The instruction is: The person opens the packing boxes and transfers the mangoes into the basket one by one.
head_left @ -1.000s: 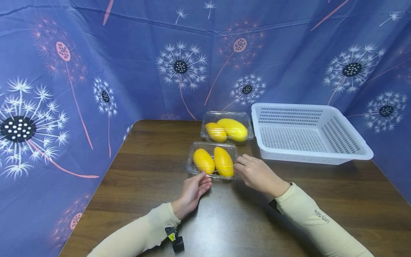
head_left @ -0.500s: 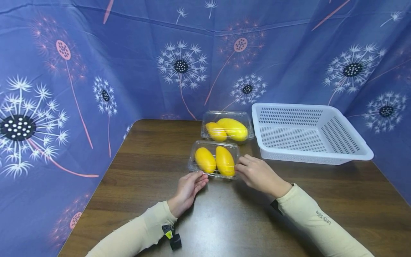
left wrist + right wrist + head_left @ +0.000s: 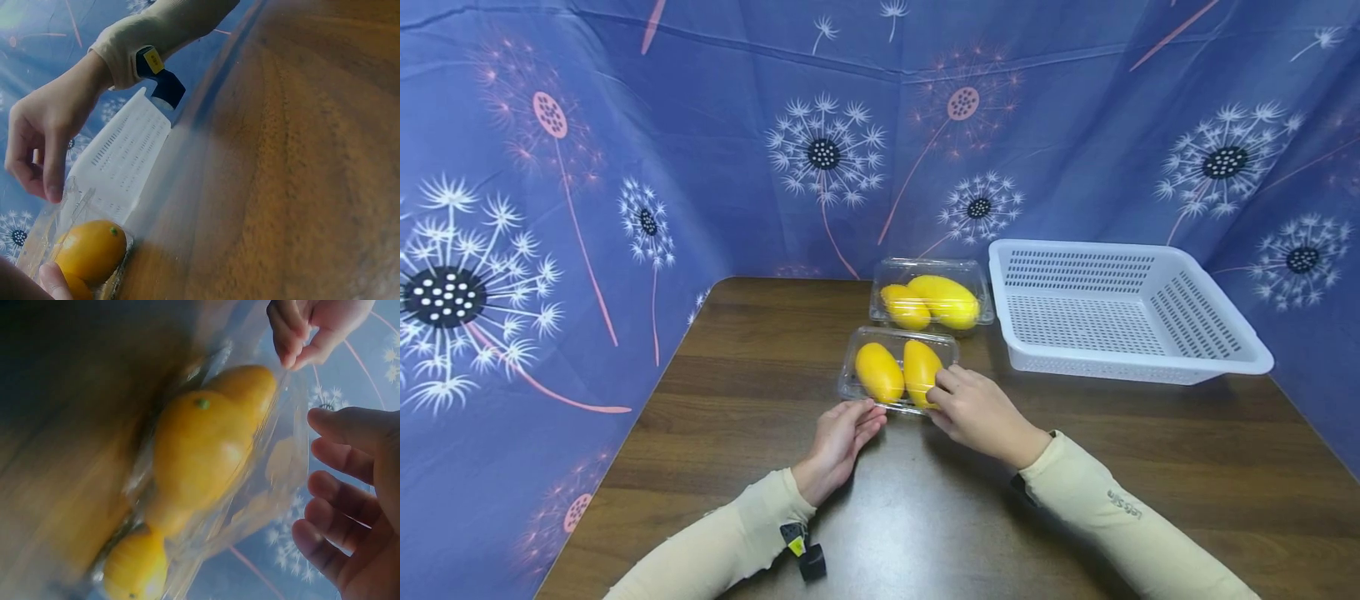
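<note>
A clear plastic clamshell box [image 3: 891,335] with two yellow mangoes, a left mango [image 3: 879,372] and a right mango [image 3: 922,371], lies on the table. My left hand [image 3: 842,442] pinches its near edge between thumb and fingertips, as the right wrist view also shows. My right hand [image 3: 981,417] is over the box's near right corner, overlapping the right mango in the head view. Its fingers [image 3: 337,487] are spread and slightly bent beside the lid in the right wrist view. One fingertip [image 3: 54,192] reaches the clear lid edge in the left wrist view.
Behind it sits a second clear box [image 3: 891,271] holding two more yellow mangoes [image 3: 951,302]. A white perforated basket [image 3: 1120,367] stands at the back right of the brown wooden table [image 3: 737,367]. A blue dandelion-print cloth [image 3: 700,125] hangs behind.
The near box has shifted slightly right and away. My right hand has moved left from the box's right side to its near right corner. My left hand keeps its pinch.
</note>
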Tool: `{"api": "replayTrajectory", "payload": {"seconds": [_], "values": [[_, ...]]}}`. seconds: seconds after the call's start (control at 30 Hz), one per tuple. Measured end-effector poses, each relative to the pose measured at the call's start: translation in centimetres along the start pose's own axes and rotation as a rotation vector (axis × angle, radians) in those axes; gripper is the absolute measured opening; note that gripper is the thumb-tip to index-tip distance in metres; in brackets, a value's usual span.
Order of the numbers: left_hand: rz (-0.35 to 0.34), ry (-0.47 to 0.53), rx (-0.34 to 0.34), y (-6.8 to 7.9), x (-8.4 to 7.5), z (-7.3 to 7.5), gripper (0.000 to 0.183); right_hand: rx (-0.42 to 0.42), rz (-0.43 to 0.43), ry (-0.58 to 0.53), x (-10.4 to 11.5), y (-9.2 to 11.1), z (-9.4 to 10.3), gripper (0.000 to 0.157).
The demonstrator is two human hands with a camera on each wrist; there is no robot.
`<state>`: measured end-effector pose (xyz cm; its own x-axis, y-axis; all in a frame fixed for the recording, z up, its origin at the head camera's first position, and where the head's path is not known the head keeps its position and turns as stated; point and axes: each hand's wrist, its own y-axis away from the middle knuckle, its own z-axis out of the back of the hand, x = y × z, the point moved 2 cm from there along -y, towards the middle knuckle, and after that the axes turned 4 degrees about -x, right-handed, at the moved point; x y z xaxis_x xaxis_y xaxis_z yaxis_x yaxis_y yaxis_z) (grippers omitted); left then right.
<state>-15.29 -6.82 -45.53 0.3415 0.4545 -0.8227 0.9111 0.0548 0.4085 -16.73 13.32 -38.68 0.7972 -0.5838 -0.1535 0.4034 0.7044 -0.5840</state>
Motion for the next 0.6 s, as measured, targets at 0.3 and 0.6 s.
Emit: {"api": "replayTrajectory", "payload": {"seconds": [0.3,0.6], "values": [[0.009,-0.001,-0.007,0.2,0.1,-0.2,0.006,-0.047,0.029,0.004,1.3,-1.5,-1.3,0.016],[-0.004,0.009,-0.015,0.4,0.1,-0.4,0.004,-0.031,0.083,0.032,2.2,-3.0,-2.8,0.016]]}}
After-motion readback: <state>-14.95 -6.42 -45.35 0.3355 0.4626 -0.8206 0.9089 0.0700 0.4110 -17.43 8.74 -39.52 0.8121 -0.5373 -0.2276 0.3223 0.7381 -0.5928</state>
